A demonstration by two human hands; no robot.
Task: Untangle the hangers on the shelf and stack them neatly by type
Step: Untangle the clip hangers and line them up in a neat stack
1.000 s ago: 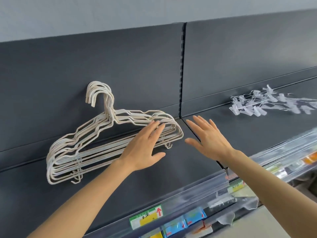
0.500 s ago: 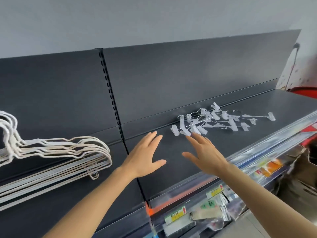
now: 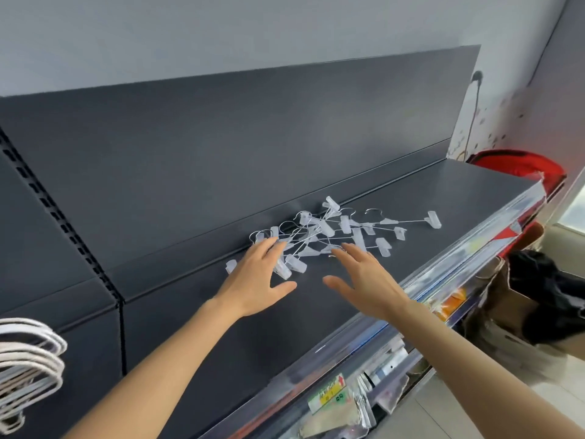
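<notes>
A tangled pile of wire clip hangers with clear plastic clips (image 3: 342,229) lies on the dark grey shelf (image 3: 427,198), near the back panel. My left hand (image 3: 258,277) reaches over the pile's left end with straight fingers, the fingertips over the nearest clips. My right hand (image 3: 364,280) is spread flat just in front of the pile, its fingertips at the nearest wires. Neither hand holds anything. A stack of white plastic clothes hangers (image 3: 27,365) lies at the far left edge, mostly cut off by the frame.
A clear plastic price rail (image 3: 411,315) runs along the shelf's front edge, with labels and packaged goods below it. A slotted upright (image 3: 63,226) divides the back panel at left. A red object (image 3: 519,163) sits past the shelf's right end, boxes and a black item below.
The view swung right, from the white hanger stack to the clip hangers. Both hands left the white hangers and moved right and forward, now reaching the clip pile.
</notes>
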